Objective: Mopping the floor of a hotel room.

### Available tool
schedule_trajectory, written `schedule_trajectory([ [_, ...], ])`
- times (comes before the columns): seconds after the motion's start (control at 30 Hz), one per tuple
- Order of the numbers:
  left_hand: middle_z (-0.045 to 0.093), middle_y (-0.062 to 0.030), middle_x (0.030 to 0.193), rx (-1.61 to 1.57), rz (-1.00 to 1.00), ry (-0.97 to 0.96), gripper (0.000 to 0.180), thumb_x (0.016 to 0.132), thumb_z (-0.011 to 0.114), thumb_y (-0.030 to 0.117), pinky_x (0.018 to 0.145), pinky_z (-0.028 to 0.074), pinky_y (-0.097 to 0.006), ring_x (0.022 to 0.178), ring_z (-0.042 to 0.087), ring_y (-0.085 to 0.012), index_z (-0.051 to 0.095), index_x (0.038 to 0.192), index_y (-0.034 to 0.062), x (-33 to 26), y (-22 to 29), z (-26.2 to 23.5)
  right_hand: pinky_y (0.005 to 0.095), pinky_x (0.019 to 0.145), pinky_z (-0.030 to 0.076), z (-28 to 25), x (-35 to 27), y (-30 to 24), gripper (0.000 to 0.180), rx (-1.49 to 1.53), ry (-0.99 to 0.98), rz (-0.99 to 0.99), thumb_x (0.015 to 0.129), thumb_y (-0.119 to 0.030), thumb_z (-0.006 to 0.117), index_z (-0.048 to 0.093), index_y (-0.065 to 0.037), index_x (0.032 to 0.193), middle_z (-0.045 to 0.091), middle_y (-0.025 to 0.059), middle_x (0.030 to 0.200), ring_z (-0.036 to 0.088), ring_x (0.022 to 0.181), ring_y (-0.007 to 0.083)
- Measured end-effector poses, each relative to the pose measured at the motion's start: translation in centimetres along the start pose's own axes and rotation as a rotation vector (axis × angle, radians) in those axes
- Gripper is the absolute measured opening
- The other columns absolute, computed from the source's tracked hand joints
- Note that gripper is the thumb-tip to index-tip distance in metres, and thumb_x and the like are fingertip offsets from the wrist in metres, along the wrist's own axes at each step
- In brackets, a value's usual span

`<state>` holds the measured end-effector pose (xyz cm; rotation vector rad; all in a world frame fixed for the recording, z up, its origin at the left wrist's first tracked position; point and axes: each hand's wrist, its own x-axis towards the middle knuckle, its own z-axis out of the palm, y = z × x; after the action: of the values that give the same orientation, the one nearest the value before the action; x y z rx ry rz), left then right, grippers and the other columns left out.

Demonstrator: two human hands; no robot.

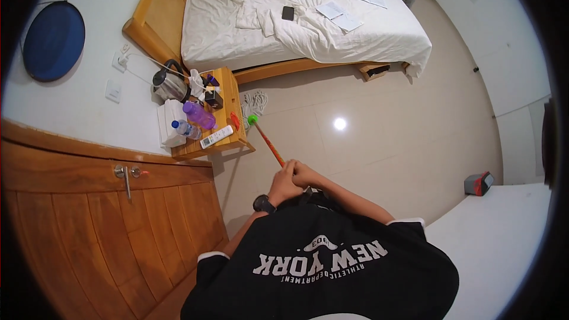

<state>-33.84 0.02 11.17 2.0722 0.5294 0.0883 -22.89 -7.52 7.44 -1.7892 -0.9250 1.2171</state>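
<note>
Near the bedside table [222,142], your left hand [283,182] and right hand [305,173] both grip shut around the orange mop handle [269,145], its head [253,102] on the floor far-left; mopping appears underway, next calling for a steady push.

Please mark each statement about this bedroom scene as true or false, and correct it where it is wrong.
1. Both hands grip the orange mop handle. True: the left hand and the right hand close on its upper end.
2. The mop head lies on the bed. False: it rests on the floor beside the nightstand.
3. A purple bottle lies on the nightstand. True.
4. The kettle stands on the bed. False: it stands at the nightstand's back edge.
5. A dark phone lies on the bed. True.
</note>
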Motion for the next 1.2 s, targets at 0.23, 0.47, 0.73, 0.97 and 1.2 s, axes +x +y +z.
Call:
schedule_trajectory([
  [0.23,0.056,-0.0168,0.111,-0.064,0.090,-0.166,0.066,0.057,0.074,0.017,0.081,0.050,-0.047,0.097,0.059,-0.0421,0.046,0.116,0.0076,0.5,3.4,-2.1,0.0331,0.071,0.050,0.0,-3.0,-1.6,0.024,0.287,0.152,-0.054,0.077,-0.011,0.064,0.061,0.001,0.098,0.066,0.0117,0.085,0.062,0.084,0.0191],
  [0.47,0.053,-0.0161,0.111,-0.013,0.141,-0.047,0.061,0.058,0.076,0.015,0.080,0.051,-0.044,0.099,0.059,-0.0391,0.048,0.112,0.0060,4.0,-4.1,1.2,0.0426,0.077,0.051,0.7,2.8,2.0,0.024,-0.062,0.248,0.110,0.078,-0.012,0.056,0.061,0.003,0.097,0.065,0.0261,0.098,0.064,0.091,0.0395],
  [0.73,0.059,-0.0178,0.104,-0.061,-0.036,-0.290,0.060,0.058,0.078,0.020,0.084,0.049,-0.043,0.100,0.060,-0.0374,0.047,0.108,0.0053,0.2,2.8,-2.1,0.0326,0.080,0.049,-0.7,-4.5,-4.8,0.027,0.354,0.022,0.153,0.075,-0.005,0.057,0.062,0.003,0.100,0.066,0.0122,0.096,0.060,0.094,0.0190],
  [0.97,0.062,-0.0164,0.101,-0.047,0.066,-0.282,0.059,0.058,0.078,0.021,0.082,0.050,-0.042,0.097,0.062,-0.0366,0.051,0.108,0.0080,3.2,2.7,-0.9,0.0316,0.072,0.050,-1.0,-1.2,2.2,0.020,0.532,0.031,0.047,0.074,-0.008,0.063,0.064,0.002,0.091,0.067,0.0069,0.087,0.061,0.083,0.0161],
  [1.2,0.062,-0.0154,0.097,-0.006,0.195,-0.267,0.054,0.057,0.075,0.020,0.079,0.051,-0.043,0.093,0.061,-0.0384,0.055,0.106,0.0076,5.5,-0.5,3.6,0.0342,0.072,0.050,-0.5,-1.2,7.0,0.026,0.206,0.415,0.179,0.076,-0.009,0.057,0.065,0.001,0.099,0.069,0.0134,0.090,0.064,0.084,0.0216],
])
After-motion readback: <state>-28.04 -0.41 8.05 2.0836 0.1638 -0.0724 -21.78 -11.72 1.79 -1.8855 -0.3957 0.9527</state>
